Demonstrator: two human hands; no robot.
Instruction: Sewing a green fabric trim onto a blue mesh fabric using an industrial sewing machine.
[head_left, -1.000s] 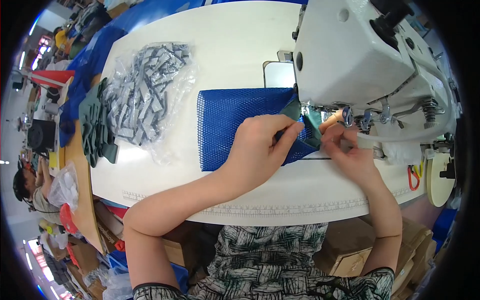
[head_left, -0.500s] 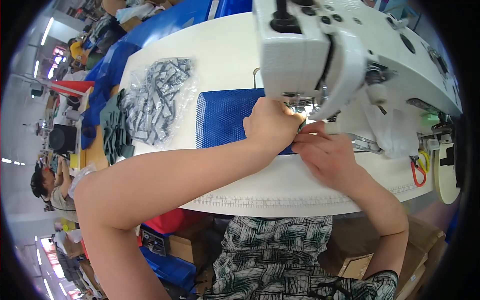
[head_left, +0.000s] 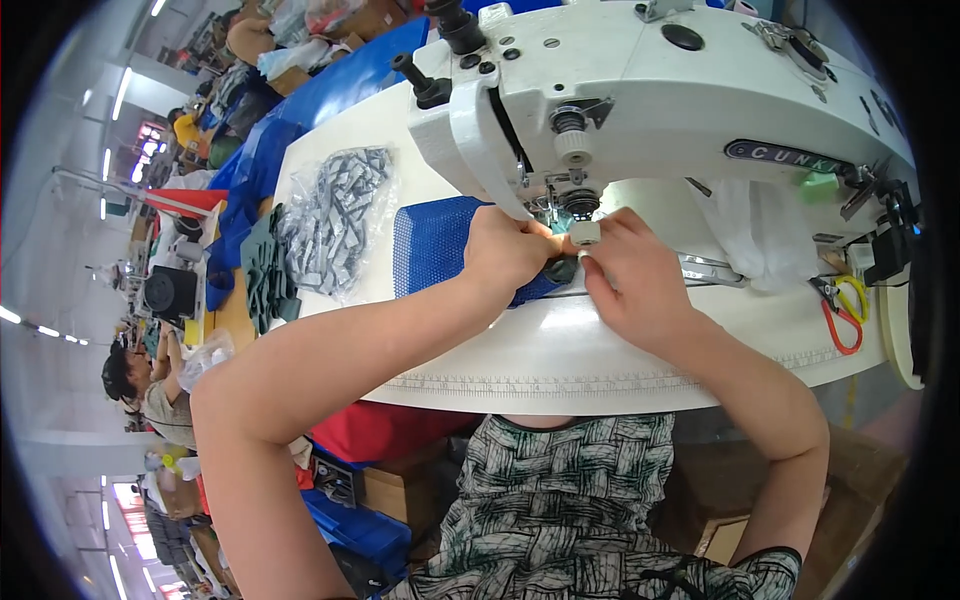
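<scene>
A piece of blue mesh fabric (head_left: 432, 245) lies on the sewing machine's white bed, its right end under the needle area. My left hand (head_left: 502, 250) is closed on that right end, fingers curled and index pointing toward the presser foot. A small dark green piece (head_left: 562, 269) shows at the fabric's edge below the fingertips. My right hand (head_left: 640, 280) is bent in from the right, thumb and fingers drawn together beside the needle. A white machine knob (head_left: 585, 233) hides its fingertips and whatever is between them. The white sewing machine (head_left: 640, 80) stands over both hands.
A clear bag of grey-and-white pieces (head_left: 340, 220) and dark green fabric pieces (head_left: 265, 270) lie left. Red-and-yellow-handled scissors (head_left: 842, 315) and white plastic (head_left: 760, 235) are right. A printed ruler (head_left: 520, 384) follows the front edge. A co-worker (head_left: 150, 385) sits far left.
The view has shifted, showing more of the machine from its right side. My right hand has risen beside the needle, its fingers moving apart from the left hand. The left hand stays on the mesh.
</scene>
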